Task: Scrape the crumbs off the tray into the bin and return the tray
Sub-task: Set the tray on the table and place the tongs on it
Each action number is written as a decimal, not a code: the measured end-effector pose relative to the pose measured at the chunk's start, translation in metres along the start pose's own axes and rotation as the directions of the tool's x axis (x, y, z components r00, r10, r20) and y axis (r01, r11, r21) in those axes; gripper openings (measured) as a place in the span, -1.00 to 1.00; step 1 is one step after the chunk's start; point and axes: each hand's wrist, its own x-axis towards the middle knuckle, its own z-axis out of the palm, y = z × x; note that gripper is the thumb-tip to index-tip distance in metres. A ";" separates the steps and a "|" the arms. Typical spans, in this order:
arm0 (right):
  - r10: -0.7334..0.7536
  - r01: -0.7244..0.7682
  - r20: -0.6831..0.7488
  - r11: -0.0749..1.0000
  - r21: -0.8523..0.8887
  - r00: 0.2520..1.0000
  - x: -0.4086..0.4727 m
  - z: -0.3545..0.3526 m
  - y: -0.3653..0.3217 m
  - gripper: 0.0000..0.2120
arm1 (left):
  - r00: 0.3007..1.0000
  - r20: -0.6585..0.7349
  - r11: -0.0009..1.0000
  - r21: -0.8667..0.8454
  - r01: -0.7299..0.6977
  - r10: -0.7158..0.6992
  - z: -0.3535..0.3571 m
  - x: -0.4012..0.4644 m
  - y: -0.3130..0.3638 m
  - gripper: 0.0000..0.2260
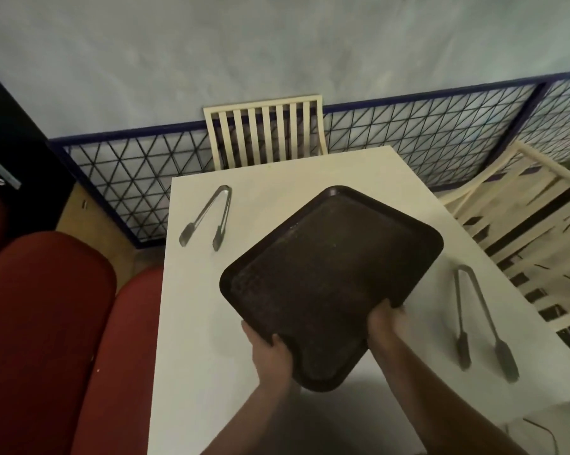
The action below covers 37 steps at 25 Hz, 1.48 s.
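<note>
A dark brown rectangular tray [329,277] sits skewed over the middle of the white table [392,178], its long axis running from near me toward the far right. My left hand [270,353] grips its near left edge, thumb on top of the rim. At the near right edge my right hand [387,323] holds the rim, fingers curled under it. A few pale specks show on the tray's surface. No bin is in view.
Metal tongs [208,218] lie on the table's far left, a second pair of tongs [484,323] on the right. A cream slatted chair [265,133] stands at the far end, another chair [536,231] at right. Red seats [47,323] flank the left side; a wire-mesh fence [441,136] runs behind.
</note>
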 end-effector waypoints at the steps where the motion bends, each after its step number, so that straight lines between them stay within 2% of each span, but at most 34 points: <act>1: 0.010 -0.011 0.029 1.000 0.002 1.000 0.003 0.005 0.004 -0.60 | 0.999 -0.037 0.999 -0.036 -0.024 0.023 0.001 0.004 0.000 -0.43; 3: 0.052 -0.053 0.136 0.999 0.002 0.989 0.009 0.007 0.006 -0.64 | 0.992 -0.106 0.993 -0.091 -0.075 0.065 0.004 0.019 0.004 -0.45; 6: 0.137 -0.213 0.317 0.952 0.218 0.938 0.029 -0.002 -0.011 -0.74 | 0.989 -0.112 0.982 -0.156 -0.111 0.094 0.006 0.038 0.018 -0.50; 8: 0.152 -0.264 0.309 0.894 0.362 0.939 0.056 -0.016 -0.031 -0.67 | 0.989 -0.078 0.974 -0.183 -0.135 0.123 0.001 0.053 0.021 -0.52; 10: 0.144 -0.258 0.311 0.894 0.365 0.939 0.092 -0.031 -0.049 -0.59 | 0.993 -0.014 0.963 -0.245 -0.117 0.117 -0.009 0.069 0.023 -0.54; 12: 0.163 -0.254 0.353 0.939 0.231 0.922 0.125 -0.040 -0.060 -0.61 | 0.996 0.065 0.953 -0.299 -0.046 0.068 -0.016 0.083 0.024 -0.57; 14: 0.171 -0.211 0.382 0.975 0.066 0.908 0.141 -0.046 -0.068 -0.72 | 0.994 0.107 0.954 -0.298 0.013 0.020 -0.020 0.097 0.023 -0.59; 16: 0.114 -0.050 0.350 0.982 -0.185 0.930 0.150 -0.049 -0.073 -0.79 | 0.990 0.142 0.961 -0.272 0.050 -0.012 -0.023 0.114 0.018 -0.59; 17: 0.045 0.071 0.320 0.937 -0.342 0.946 0.157 -0.051 -0.071 -0.79 | 0.987 0.158 0.966 -0.250 0.064 -0.024 -0.024 0.122 0.014 -0.60; 19: -0.054 0.251 0.333 0.773 -0.583 0.941 0.168 -0.050 -0.067 -0.77 | 0.986 0.150 0.973 -0.207 0.099 -0.068 -0.024 0.133 0.010 -0.59; 22: -0.051 0.304 0.350 0.623 -0.721 0.935 0.175 -0.047 -0.060 -0.76 | 0.990 0.087 0.990 -0.073 0.122 -0.115 -0.016 0.141 0.016 -0.58; 25: -0.125 0.390 0.382 0.499 -0.774 0.916 0.171 -0.047 -0.052 -0.82 | 0.996 -0.047 0.959 0.268 0.089 -0.080 -0.009 0.145 0.021 -0.57; 26: -0.151 0.428 0.406 0.445 -0.786 0.902 0.169 -0.047 -0.051 -0.84 | 0.995 -0.073 0.940 0.330 0.082 -0.062 -0.007 0.144 0.023 -0.57; 30: -0.209 0.481 0.433 0.371 -0.794 0.877 0.164 -0.050 -0.045 -0.85 | 0.995 -0.098 0.865 0.501 0.038 0.012 -0.002 0.145 0.028 -0.60; 33: -0.230 0.493 0.436 0.401 -0.772 0.870 0.156 -0.054 -0.049 -0.85 | 0.997 -0.072 0.826 0.563 0.019 0.026 -0.002 0.146 0.034 -0.60; 35: -0.292 0.538 0.451 0.442 -0.718 0.843 0.150 -0.060 -0.055 -0.86 | 0.993 -0.100 0.733 0.680 0.017 0.070 0.004 0.140 0.039 -0.58; 37: -0.390 0.591 0.445 0.504 -0.629 0.806 0.149 -0.068 -0.057 -0.86 | 0.984 -0.052 0.661 0.747 -0.073 0.168 0.024 0.128 0.048 -0.60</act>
